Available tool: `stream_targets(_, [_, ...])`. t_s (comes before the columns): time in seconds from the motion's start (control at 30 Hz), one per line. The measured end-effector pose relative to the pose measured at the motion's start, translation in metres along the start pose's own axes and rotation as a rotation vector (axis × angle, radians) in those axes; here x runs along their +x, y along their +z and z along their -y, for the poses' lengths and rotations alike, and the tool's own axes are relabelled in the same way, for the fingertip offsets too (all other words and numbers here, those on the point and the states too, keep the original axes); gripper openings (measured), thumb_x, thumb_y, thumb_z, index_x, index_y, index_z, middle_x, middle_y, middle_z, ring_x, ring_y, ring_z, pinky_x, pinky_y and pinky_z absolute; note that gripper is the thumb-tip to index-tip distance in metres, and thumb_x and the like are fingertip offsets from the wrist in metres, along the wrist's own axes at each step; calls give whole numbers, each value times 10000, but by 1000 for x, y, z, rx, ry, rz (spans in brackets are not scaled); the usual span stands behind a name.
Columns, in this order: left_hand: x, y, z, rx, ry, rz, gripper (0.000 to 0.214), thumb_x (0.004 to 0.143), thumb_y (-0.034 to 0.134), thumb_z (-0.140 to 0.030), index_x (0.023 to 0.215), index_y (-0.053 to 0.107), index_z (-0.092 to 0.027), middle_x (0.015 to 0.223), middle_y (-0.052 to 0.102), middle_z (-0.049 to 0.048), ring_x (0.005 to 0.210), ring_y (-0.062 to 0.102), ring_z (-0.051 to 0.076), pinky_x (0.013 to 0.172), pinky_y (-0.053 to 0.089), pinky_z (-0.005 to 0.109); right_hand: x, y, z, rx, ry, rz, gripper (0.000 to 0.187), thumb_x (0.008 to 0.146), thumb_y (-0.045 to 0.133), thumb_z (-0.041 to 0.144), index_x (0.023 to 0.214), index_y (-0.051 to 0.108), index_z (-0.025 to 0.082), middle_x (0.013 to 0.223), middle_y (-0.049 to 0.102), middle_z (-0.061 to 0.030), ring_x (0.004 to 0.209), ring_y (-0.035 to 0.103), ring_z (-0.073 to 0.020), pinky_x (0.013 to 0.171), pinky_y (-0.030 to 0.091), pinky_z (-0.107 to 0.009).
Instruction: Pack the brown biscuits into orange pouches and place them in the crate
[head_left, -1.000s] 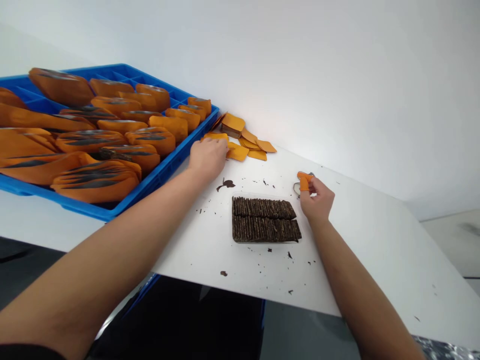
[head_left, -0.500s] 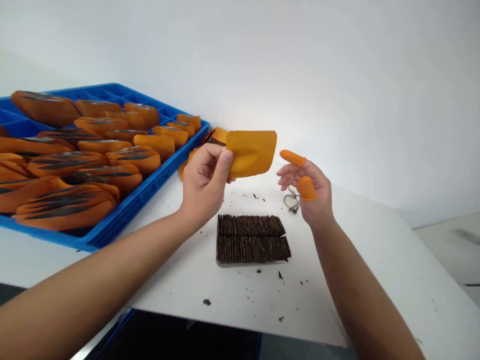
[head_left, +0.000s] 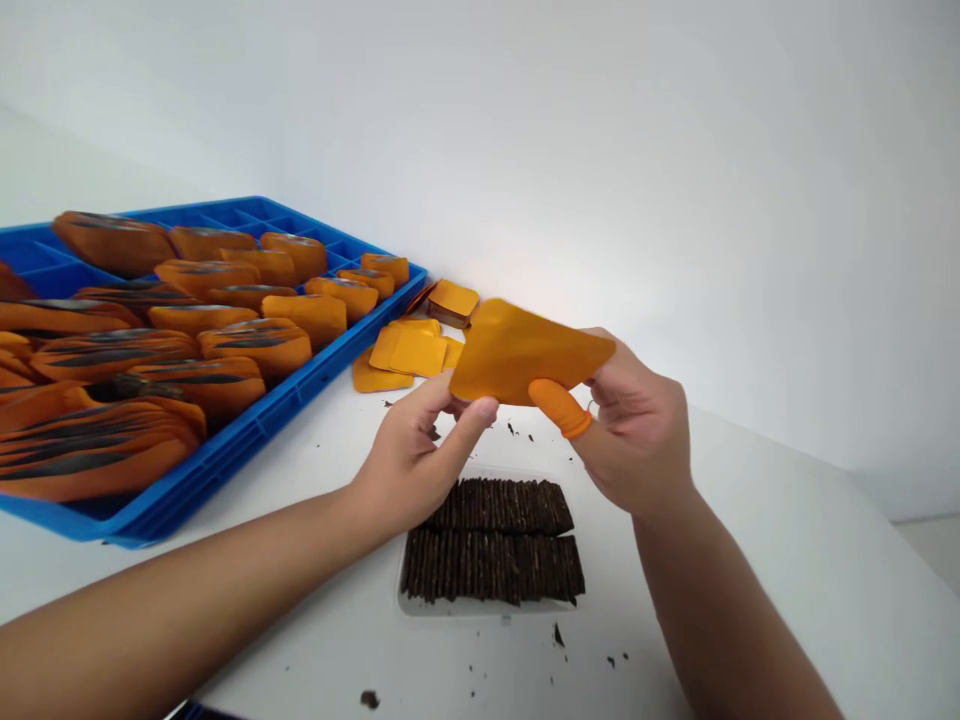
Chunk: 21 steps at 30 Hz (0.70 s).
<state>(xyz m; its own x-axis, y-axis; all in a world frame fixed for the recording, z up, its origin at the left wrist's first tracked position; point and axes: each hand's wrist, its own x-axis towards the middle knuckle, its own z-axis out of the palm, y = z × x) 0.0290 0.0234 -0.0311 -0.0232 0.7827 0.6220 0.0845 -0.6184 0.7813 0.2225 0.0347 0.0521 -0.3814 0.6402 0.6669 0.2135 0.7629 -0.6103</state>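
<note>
An orange-gold flat pouch (head_left: 517, 350) is held up between both hands over the white table. My left hand (head_left: 424, 450) pinches its lower left corner between thumb and fingers. At its right side my right hand (head_left: 637, 430) grips it, the thumb in an orange finger cot (head_left: 561, 408) pressed on the near face; the other fingers are behind the pouch. Below the hands, a shallow clear tray (head_left: 480, 612) holds two rows of thin dark brown slabs (head_left: 495, 565) standing on edge. Whether the pouch's mouth is open cannot be seen.
A blue compartment tray (head_left: 315, 385) on the left holds many filled orange pouches (head_left: 255, 340). Beyond my left hand lie loose flat pouches (head_left: 412, 350) and a small stack (head_left: 454, 297). Dark crumbs (head_left: 370, 699) dot the white table (head_left: 735, 560); a white wall stands behind.
My right hand has come in from the right and taken hold of the pouch, which now tilts down to the right. The view has shifted, showing more of the loose pouches.
</note>
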Motion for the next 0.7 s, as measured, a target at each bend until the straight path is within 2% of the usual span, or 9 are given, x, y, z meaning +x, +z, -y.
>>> stream_targets(0.13, [-2,0,-3,62,0,-20,131,1046,694,-365,1074,713,-239,981,723,16,903,647,134,801,510,291,-1,-6,8,-20,19,21,144,976,774,178,1051,819,292,1126,769,23,996,726,-112,897,607,-316])
stream_targets(0.23, [-2,-2,-4,49,42,-79,358,974,771,-321,1300,630,-278,1174,691,35,961,644,148,864,545,319,-1,-7,18,-98,-49,23,154,970,768,147,1054,811,268,1105,777,21,986,736,-93,885,622,-277])
stream_targets(0.3, [-1,-5,-5,34,173,-99,517,896,821,-244,1361,597,-274,1248,663,53,1048,649,167,937,548,344,-2,-8,24,-162,-112,31,136,964,767,129,1026,807,244,1090,782,10,995,740,-89,891,624,-262])
stream_targets(0.4, [2,-9,-9,-12,429,-109,556,829,848,-146,1335,635,-233,1225,688,65,1140,666,183,1007,541,348,-2,-12,30,-256,-186,57,112,953,775,119,994,802,220,1085,795,-6,1010,744,-94,900,625,-257])
stream_targets(0.47, [4,-10,-14,-35,532,-93,404,867,827,-105,1232,697,-217,1110,748,45,1066,713,165,970,567,331,-2,-16,33,-299,-191,85,108,961,769,125,1011,803,214,1097,798,-16,1018,743,-99,894,621,-261])
stream_targets(0.5, [5,-9,-17,-56,533,-105,290,896,816,-104,1148,727,-217,1036,770,27,992,731,147,923,581,312,-2,-18,34,-308,-175,105,97,970,766,141,1023,802,213,1105,796,-19,1023,739,-101,897,617,-263])
stream_targets(0.57, [5,-8,-22,-188,394,-185,101,945,824,-170,962,737,-217,898,781,-14,838,730,105,804,593,258,-1,-19,37,-299,-105,160,76,980,784,215,1056,790,214,1098,786,-17,1009,718,-104,877,603,-268])
stream_targets(0.63, [6,-6,-26,-373,173,-260,198,965,841,-319,869,702,-216,795,748,-41,694,697,78,644,577,206,0,-17,37,-254,5,218,159,971,812,294,1107,769,224,1082,773,-8,983,690,-112,838,588,-279])
stream_targets(0.7, [8,-5,-30,-530,0,-246,275,966,831,-431,870,677,-225,717,709,-55,562,660,77,482,527,183,0,-11,36,-163,127,257,217,948,840,331,1128,757,243,1061,767,6,963,677,-124,811,578,-290])
